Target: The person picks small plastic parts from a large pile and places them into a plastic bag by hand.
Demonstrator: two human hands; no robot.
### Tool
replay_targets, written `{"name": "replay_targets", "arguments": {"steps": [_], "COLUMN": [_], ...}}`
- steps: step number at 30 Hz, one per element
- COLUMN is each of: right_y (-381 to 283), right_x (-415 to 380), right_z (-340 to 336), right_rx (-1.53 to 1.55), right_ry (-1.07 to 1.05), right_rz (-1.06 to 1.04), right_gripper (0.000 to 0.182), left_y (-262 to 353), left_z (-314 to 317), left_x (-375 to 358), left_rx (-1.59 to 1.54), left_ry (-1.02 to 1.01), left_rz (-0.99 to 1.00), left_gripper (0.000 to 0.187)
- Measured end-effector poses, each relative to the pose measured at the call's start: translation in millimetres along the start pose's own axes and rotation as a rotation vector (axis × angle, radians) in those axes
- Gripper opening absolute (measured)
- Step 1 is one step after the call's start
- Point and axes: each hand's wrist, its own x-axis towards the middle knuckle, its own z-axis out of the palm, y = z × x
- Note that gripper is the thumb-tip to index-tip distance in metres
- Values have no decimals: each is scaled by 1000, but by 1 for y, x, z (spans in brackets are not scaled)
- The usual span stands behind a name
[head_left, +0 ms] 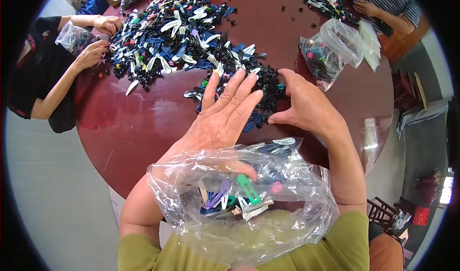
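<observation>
My left hand (221,110) reaches over the near end of a heap of hair clips (158,36), its fingers spread and its thumb behind clear plastic. At the right side of that near end, my right hand (306,101) curves around black clips (270,86), thumb and fingers apart. Below my hands, an open clear plastic bag (302,175) lies against my body. Inside it show a green clip (248,189), a purple clip (218,194) and white and dark blue clips. The heap mixes black, white and blue clips with small coloured pieces.
The round red table (129,141) carries a second clip pile (326,5) at the back right. Near it stands a clear bag with clips (323,57). A person's hands (98,43) touch the heap at left; another person's hand (366,7) is at the back right.
</observation>
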Motion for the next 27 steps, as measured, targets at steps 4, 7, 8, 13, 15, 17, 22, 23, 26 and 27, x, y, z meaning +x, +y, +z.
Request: {"name": "replay_targets", "arguments": {"steps": [4, 7, 8, 13, 15, 17, 22, 23, 26, 27], "right_y": [-9, -8, -8, -9, -9, -17, -27, -30, -37, -39], "right_x": [4, 18, 21, 6, 2, 0, -4, -5, -5, -3], "right_z": [19, 37, 39, 6, -9, -17, -4, 1, 15, 18], "right_rx": [-7, 18, 30, -20, -4, 14, 14, 7, 71, 81], "right_ry": [100, 232, 273, 332, 129, -2, -279, -269, -208, -195], "right_rz": [42, 29, 28, -25, 64, 126, 20, -6, -35, -16], "right_gripper": [84, 82, 82, 66, 55, 35, 28, 28, 27, 27], "left_y": [0, -1, -3, -16, -12, -7, -4, -1, 6, 6], "left_z": [-1, -2, -2, -25, -34, -41, -45, -41, -33, -29], "left_x": [1, 2, 2, 2, 0, -1, -2, -1, 4, 4], "left_rx": [-42, -28, 22, 245, 293, 276, 232, 257, 229, 212], "left_ry": [-23, 22, 55, 179, 98, -56, -438, -444, -439, -430], "left_rz": [26, 59, 72, 5, -222, -511, -866, -862, -885, -898], "left_gripper": [111, 105, 102, 86, 89, 89, 86, 82, 71, 70]}}
